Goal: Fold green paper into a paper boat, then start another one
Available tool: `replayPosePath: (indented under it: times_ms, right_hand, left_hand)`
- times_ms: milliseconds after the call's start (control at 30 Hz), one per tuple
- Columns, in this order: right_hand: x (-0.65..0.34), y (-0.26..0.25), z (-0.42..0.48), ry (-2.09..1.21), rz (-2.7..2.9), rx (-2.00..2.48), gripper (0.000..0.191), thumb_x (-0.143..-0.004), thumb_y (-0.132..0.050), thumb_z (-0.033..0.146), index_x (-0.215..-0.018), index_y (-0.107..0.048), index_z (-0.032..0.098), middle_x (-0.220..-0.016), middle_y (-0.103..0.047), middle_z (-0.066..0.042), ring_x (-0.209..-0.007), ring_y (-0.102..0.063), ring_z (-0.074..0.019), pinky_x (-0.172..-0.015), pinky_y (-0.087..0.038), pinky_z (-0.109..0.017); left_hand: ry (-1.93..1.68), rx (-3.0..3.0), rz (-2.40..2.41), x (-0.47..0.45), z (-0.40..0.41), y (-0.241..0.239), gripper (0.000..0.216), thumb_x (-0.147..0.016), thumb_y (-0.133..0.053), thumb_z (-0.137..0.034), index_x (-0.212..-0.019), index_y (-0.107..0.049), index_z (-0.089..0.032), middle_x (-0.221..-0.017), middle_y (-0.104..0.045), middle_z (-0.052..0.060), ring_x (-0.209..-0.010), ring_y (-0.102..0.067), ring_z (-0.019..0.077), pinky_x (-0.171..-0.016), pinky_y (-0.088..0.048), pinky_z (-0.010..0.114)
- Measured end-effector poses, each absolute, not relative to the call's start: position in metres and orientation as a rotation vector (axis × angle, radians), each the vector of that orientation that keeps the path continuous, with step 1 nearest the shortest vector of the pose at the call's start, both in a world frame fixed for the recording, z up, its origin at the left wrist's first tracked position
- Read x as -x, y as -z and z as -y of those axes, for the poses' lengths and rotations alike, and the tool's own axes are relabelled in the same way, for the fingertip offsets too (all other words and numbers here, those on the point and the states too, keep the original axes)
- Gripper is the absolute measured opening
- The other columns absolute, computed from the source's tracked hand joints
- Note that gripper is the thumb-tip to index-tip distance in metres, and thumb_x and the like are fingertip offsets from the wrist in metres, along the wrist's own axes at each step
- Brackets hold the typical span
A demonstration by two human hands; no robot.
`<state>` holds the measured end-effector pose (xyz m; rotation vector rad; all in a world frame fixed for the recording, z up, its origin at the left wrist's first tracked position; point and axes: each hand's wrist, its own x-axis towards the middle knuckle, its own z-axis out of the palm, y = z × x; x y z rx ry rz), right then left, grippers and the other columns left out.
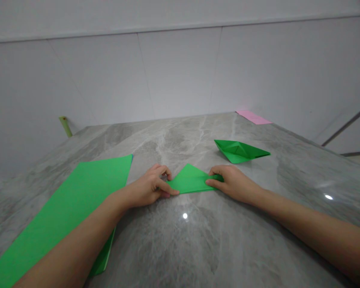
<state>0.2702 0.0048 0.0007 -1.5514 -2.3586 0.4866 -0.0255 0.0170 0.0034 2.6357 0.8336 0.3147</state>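
A folded green paper [190, 181], triangular with its peak pointing away, lies flat on the grey marble table [198, 248] in front of me. My left hand [151, 187] pinches its left corner, fingers curled and thumb pressed along the lower edge. My right hand [232, 182] grips the right corner, fingers closed over the paper's edge. Both hands rest on the tabletop.
A stack of flat green sheets [75, 208] lies to the left, partly under my left forearm. A finished green paper boat [240, 151] sits at the right rear. A pink sheet [253, 117] lies at the far edge by the white wall. A small yellow-green strip [65, 126] stands at far left.
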Motion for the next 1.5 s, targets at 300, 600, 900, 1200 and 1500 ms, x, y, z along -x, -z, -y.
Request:
replayPosePath:
  times_ms: [300,600,900,1200,1500]
  right_hand:
    - [-0.271,-0.001,-0.006,-0.514,2.349,1.551,0.016,-0.088,-0.063,0.03,-0.078,-0.066,0.018,-0.077,-0.069,-0.006,-0.072,-0.061,-0.0211,-0.065,-0.039,-0.031]
    - [-0.271,0.0,-0.006,-0.527,2.352,1.562,0.017,-0.088,-0.063,0.031,-0.08,-0.067,0.017,-0.079,-0.069,-0.006,-0.073,-0.061,-0.021,-0.065,-0.038,-0.03]
    - [-0.274,-0.002,-0.006,-0.549,2.337,1.559,0.017,-0.088,-0.064,0.03,-0.076,-0.066,0.017,-0.076,-0.068,-0.005,-0.072,-0.06,-0.0199,-0.064,-0.036,-0.029]
    - [-0.273,0.001,-0.009,-0.553,2.332,1.536,0.015,-0.086,-0.066,0.028,-0.077,-0.067,0.016,-0.075,-0.068,-0.005,-0.071,-0.06,-0.0197,-0.065,-0.037,-0.029]
    - [-0.273,0.003,-0.006,-0.581,2.347,1.431,0.01,-0.084,-0.068,0.025,-0.079,-0.069,0.016,-0.077,-0.069,-0.004,-0.073,-0.062,-0.0189,-0.067,-0.039,-0.028]
  left_hand:
    - [-0.368,-2.504,-0.904,0.023,-0.013,-0.005,0.013,-0.083,-0.069,-0.008,-0.081,-0.073,-0.02,-0.109,-0.056,0.004,-0.109,-0.05,0.0204,-0.097,-0.042,0.034]
    - [-0.366,-2.584,-0.795,0.026,-0.017,-0.001,0.023,-0.089,-0.063,-0.01,-0.089,-0.078,-0.028,-0.111,-0.053,0.004,-0.111,-0.049,0.0208,-0.098,-0.042,0.036]
    - [-0.302,-2.683,-0.763,0.021,-0.014,-0.005,0.04,-0.092,-0.059,-0.012,-0.112,-0.073,-0.043,-0.118,-0.05,0.005,-0.113,-0.048,0.0231,-0.101,-0.042,0.044]
    - [-0.081,-2.705,-0.861,0.018,-0.011,-0.002,0.084,-0.077,-0.05,0.01,-0.134,-0.053,-0.051,-0.165,-0.003,-0.007,-0.149,0.001,0.0433,-0.112,-0.015,0.072]
    - [-0.182,-2.778,-0.73,0.008,0.001,-0.018,0.048,-0.085,-0.068,-0.022,-0.13,-0.063,-0.039,-0.166,0.007,-0.005,-0.146,0.012,0.0479,-0.111,0.0,0.075]
